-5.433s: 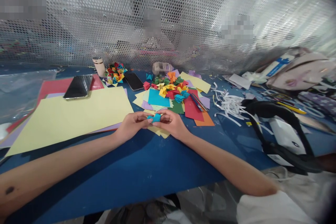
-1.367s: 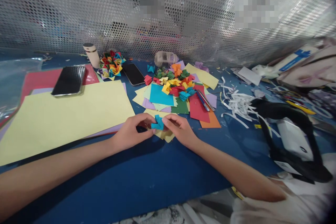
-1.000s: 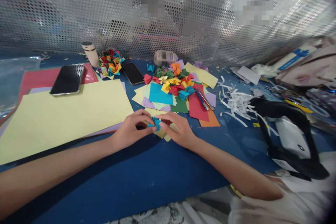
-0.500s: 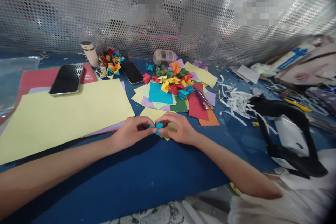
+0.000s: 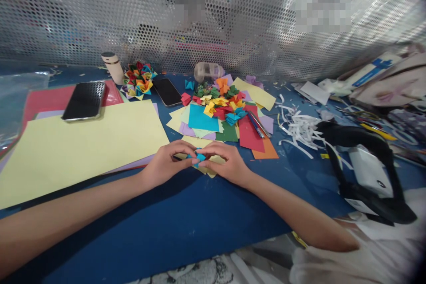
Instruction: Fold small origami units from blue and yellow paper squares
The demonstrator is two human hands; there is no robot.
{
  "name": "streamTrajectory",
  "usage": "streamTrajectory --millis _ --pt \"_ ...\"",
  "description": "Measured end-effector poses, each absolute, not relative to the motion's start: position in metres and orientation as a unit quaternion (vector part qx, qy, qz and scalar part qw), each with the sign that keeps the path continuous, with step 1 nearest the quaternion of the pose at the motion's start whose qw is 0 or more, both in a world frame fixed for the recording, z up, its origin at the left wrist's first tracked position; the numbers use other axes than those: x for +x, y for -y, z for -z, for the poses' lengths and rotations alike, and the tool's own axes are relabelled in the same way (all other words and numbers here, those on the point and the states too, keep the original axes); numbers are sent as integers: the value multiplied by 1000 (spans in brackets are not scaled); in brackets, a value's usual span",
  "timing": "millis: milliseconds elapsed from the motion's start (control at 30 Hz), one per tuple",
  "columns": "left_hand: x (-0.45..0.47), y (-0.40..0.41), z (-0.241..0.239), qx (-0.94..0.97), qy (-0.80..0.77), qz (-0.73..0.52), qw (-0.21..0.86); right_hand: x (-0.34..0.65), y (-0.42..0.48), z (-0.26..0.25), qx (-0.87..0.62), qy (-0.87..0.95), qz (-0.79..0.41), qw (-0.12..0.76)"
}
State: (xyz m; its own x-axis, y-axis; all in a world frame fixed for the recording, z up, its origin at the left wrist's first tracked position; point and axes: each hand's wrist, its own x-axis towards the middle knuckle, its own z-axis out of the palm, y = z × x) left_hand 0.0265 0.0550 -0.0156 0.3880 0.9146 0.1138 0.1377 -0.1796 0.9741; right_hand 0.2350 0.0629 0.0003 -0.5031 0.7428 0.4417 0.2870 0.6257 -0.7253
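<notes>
Tiny blue folded paper piece [image 5: 200, 156] sits low over the counter [image 5: 186, 226], pinched between the fingers of the left hand [image 5: 164, 165] and right hand [image 5: 228, 166], above a pale yellow square [image 5: 191, 142]. It's so small that a loose pinch could let the fold pop open or slip. A pile of folded pieces [image 5: 221, 106] lies behind. No writing I can read.
</notes>
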Motion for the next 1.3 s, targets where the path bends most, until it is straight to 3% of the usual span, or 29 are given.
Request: streamTrajectory --millis 600,1100,1300 --pt "24 -52 12 667 -405 -405 476 228 -55 3 -332 804 -263 417" --pt "25 -52 12 677 -415 -429 431 221 -47 4 -424 693 -371 450" --pt "26 -51 11 613 -418 -441 506 229 -55 7 -441 692 -327 469"
